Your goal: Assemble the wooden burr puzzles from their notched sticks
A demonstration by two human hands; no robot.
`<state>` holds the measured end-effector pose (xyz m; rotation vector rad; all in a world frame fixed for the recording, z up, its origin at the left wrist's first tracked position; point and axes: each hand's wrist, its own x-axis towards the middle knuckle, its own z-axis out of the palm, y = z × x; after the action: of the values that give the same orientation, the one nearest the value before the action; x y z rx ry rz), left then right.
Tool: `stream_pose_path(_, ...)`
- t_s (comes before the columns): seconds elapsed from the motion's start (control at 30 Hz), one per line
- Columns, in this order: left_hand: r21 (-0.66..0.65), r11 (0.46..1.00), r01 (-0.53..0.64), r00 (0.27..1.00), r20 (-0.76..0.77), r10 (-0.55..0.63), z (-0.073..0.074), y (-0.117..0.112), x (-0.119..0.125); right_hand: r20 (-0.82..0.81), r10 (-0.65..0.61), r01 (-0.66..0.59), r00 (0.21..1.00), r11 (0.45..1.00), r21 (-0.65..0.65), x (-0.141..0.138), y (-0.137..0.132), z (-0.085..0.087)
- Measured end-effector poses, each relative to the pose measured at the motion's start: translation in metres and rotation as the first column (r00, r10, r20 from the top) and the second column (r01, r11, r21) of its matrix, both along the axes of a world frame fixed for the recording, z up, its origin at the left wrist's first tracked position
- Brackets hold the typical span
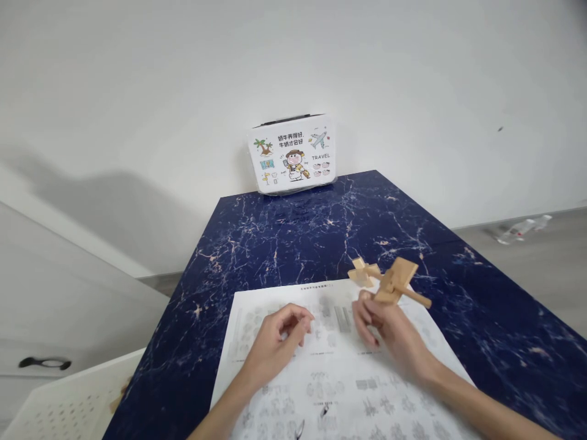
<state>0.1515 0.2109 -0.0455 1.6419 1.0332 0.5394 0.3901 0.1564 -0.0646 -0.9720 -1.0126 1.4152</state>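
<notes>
Now the right hand (385, 322) grasps a flat tan-wood plate (397, 275) and rod (415, 297), joined, further assembly unclear; the left hand (277, 336) curls, seemingly empty.

A pale wooden windmill-like assembly (400, 272), unpainted, sits in the right hand (383, 321) at four o'clock from the view's centre. Its flat rectangular plate tilts toward one o'clock; a round dowel juts toward four o'clock. The four-armed wooden cross (362, 274) stands at the plate's nine o'clock.
</notes>
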Motion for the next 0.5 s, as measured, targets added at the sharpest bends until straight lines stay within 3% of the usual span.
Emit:
stream_pose_path(0.1,0.003,1.000,-0.005,1.000,0.016,0.005,-0.001,0.000,0.000,0.256,0.294,-0.310,0.921,0.950,0.025,-0.003,-0.011,0.003)
stream_pose_path(0.17,0.001,1.000,-0.011,0.999,0.036,0.011,-0.001,-0.001,0.000,0.306,0.472,-0.482,0.827,0.875,-0.050,-0.005,-0.016,0.006)
stream_pose_path(0.23,0.014,1.000,0.006,0.997,0.074,-0.007,0.000,-0.001,-0.001,0.349,0.562,-0.576,0.750,0.814,-0.072,-0.007,-0.019,0.010)
stream_pose_path(0.37,0.050,0.984,0.174,0.956,0.233,-0.180,0.006,-0.005,-0.002,0.469,0.524,-0.623,0.711,0.779,0.073,-0.010,-0.016,0.018)
stream_pose_path(0.5,-0.018,0.932,0.363,0.868,0.372,-0.331,0.006,-0.011,0.002,0.575,0.449,-0.638,0.684,0.751,0.171,-0.012,-0.013,0.020)
